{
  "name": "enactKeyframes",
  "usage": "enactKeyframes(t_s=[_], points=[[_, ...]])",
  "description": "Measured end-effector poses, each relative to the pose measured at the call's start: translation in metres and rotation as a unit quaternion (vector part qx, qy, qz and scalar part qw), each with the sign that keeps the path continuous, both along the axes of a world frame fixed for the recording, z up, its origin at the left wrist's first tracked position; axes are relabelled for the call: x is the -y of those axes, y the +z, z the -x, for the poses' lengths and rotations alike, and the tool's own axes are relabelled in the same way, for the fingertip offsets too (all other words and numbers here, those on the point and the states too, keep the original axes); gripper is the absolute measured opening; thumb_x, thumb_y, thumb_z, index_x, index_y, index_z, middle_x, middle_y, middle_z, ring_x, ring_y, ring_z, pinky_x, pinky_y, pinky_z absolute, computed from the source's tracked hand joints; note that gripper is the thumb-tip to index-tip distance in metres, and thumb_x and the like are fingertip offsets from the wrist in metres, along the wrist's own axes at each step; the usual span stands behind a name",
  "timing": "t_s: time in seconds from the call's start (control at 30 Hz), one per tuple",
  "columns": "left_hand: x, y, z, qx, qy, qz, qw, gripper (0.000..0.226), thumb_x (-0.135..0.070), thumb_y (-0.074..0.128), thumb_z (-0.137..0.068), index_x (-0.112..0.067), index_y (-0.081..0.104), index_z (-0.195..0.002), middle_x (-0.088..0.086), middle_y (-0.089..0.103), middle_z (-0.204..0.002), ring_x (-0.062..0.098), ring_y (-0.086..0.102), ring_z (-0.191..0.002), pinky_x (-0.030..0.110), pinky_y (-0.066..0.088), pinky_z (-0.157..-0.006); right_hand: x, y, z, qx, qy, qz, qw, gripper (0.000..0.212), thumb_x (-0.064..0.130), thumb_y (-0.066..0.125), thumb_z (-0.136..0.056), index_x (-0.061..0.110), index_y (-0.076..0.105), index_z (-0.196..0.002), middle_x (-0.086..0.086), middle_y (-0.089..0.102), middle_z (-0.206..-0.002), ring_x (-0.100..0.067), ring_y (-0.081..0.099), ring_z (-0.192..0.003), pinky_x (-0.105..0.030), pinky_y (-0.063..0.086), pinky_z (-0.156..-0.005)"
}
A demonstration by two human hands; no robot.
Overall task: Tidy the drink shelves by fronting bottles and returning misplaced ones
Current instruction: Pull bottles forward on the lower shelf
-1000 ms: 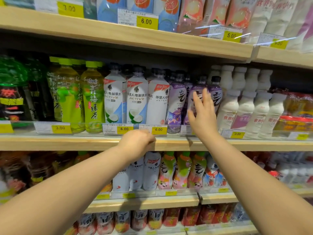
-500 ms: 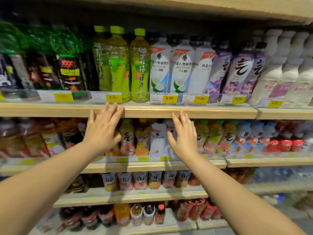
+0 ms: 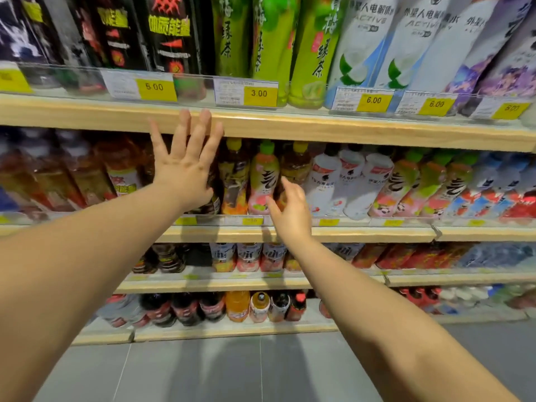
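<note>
The left hand point(image 3: 185, 172) is spread wide and flat, its fingertips up over the wooden shelf edge point(image 3: 319, 129). The right hand point(image 3: 290, 211) is loosely open, fingers a little bent, right in front of a pink bottle with a green cap point(image 3: 263, 172) (I cannot tell if it touches). That bottle stands at the front of the shelf below, between two brown tea bottles with yellow caps point(image 3: 234, 172), while more pink bottles point(image 3: 403, 184) stand past the white bottles point(image 3: 352, 184) on the right.
</note>
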State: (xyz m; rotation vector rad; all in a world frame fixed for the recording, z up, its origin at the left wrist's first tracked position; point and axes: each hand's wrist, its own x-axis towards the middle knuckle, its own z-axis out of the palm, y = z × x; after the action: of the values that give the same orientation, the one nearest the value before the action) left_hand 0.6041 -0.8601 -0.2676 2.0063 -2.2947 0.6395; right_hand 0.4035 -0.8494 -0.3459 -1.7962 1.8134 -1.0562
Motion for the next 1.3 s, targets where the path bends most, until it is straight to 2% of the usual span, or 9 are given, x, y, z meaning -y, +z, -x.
enactKeyframes(t_s=[0.1,0.27,0.43,0.67,0.87,1.03,1.1,1.2,1.3], points=[[0.006,-0.001,0.004,-0.021,-0.001,-0.025,0.999,0.104,-0.045,0.05,-0.086,-0.017,-0.032,-0.145,0.012,-0.04,-0.15,0.041,-0.031,-0.139,0.073,-0.01,-0.104,0.017,-0.003,-0.015,0.016,-0.018,-0.012,1.0,0.057,0.033,0.053,-0.096,0.013,0.033,-0.146,-0.004,0.029,-0.152,-0.021,0.039,-0.132,-0.034,0.037,-0.102],[0.018,-0.009,0.004,-0.062,-0.015,-0.015,0.998,0.106,-0.037,0.049,-0.088,-0.016,-0.045,-0.13,0.01,-0.051,-0.136,0.04,-0.038,-0.131,0.075,-0.012,-0.099,0.045,-0.004,-0.03,-0.056,-0.053,-0.022,0.997,0.04,0.038,0.055,-0.094,0.006,0.047,-0.115,-0.01,0.044,-0.122,-0.031,0.057,-0.089,-0.034,0.034,-0.061],[0.024,-0.017,-0.002,-0.086,-0.078,0.016,0.993,0.11,-0.03,0.053,-0.087,-0.022,-0.047,-0.131,-0.001,-0.046,-0.144,0.038,-0.03,-0.136,0.073,-0.016,-0.093,0.055,-0.002,-0.041,-0.101,-0.097,-0.033,0.99,0.044,0.043,0.06,-0.09,0.006,0.048,-0.112,-0.013,0.04,-0.124,-0.035,0.059,-0.092,-0.034,0.04,-0.061],[0.033,-0.027,-0.012,-0.074,-0.13,0.119,0.982,0.131,-0.023,0.074,-0.07,-0.023,-0.035,-0.143,-0.002,-0.049,-0.145,0.027,-0.047,-0.132,0.075,-0.006,-0.092,0.05,-0.007,-0.041,-0.087,-0.117,0.021,0.989,0.05,0.04,0.064,-0.087,0.005,0.045,-0.119,-0.014,0.048,-0.115,-0.033,0.052,-0.104,-0.032,0.035,-0.065],[0.022,-0.014,-0.003,-0.051,-0.042,-0.006,0.998,0.11,-0.033,0.049,-0.091,-0.024,-0.055,-0.122,-0.001,-0.071,-0.116,0.028,-0.068,-0.103,0.071,-0.026,-0.089,0.029,0.001,-0.029,-0.039,-0.06,0.044,0.996,0.067,0.035,0.072,-0.08,0.014,0.041,-0.136,-0.002,0.051,-0.136,-0.024,0.051,-0.12,-0.036,0.045,-0.081],[0.013,-0.009,0.0,-0.035,-0.004,-0.024,0.999,0.102,-0.042,0.042,-0.093,-0.019,-0.052,-0.124,0.009,-0.069,-0.116,0.035,-0.067,-0.1,0.066,-0.039,-0.08,-0.008,0.031,0.003,-0.012,-0.034,0.079,0.996,0.069,0.036,0.075,-0.077,0.029,0.041,-0.137,0.004,0.056,-0.123,-0.019,0.047,-0.117,-0.037,0.046,-0.083],[0.004,-0.005,0.005,-0.066,-0.016,-0.011,0.998,0.114,-0.044,0.057,-0.084,-0.02,-0.04,-0.139,0.01,-0.055,-0.139,0.036,-0.057,-0.12,0.065,-0.037,-0.089,-0.024,0.043,0.025,-0.03,-0.045,0.074,0.996,0.072,0.04,0.075,-0.076,0.032,0.04,-0.138,0.003,0.055,-0.121,-0.017,0.043,-0.12,-0.035,0.045,-0.083],[-0.005,-0.003,0.025,-0.155,-0.064,0.045,0.985,0.099,-0.032,0.076,-0.069,-0.014,0.018,-0.148,0.023,-0.001,-0.157,0.045,-0.012,-0.143,0.064,-0.02,-0.105,-0.05,0.052,0.064,-0.071,-0.069,0.045,0.994,0.073,0.045,0.074,-0.076,0.033,0.038,-0.14,0.002,0.057,-0.124,-0.018,0.046,-0.121,-0.037,0.047,-0.086],[-0.01,0.008,0.064,-0.14,-0.135,0.055,0.979,0.096,-0.028,0.078,-0.067,-0.014,0.029,-0.149,0.018,0.017,-0.158,0.039,0.007,-0.145,0.067,0.001,-0.109,-0.072,0.047,0.105,-0.089,-0.095,0.031,0.991,0.071,0.044,0.073,-0.077,0.032,0.04,-0.139,0.004,0.059,-0.122,-0.019,0.051,-0.115,-0.035,0.049,-0.081]])
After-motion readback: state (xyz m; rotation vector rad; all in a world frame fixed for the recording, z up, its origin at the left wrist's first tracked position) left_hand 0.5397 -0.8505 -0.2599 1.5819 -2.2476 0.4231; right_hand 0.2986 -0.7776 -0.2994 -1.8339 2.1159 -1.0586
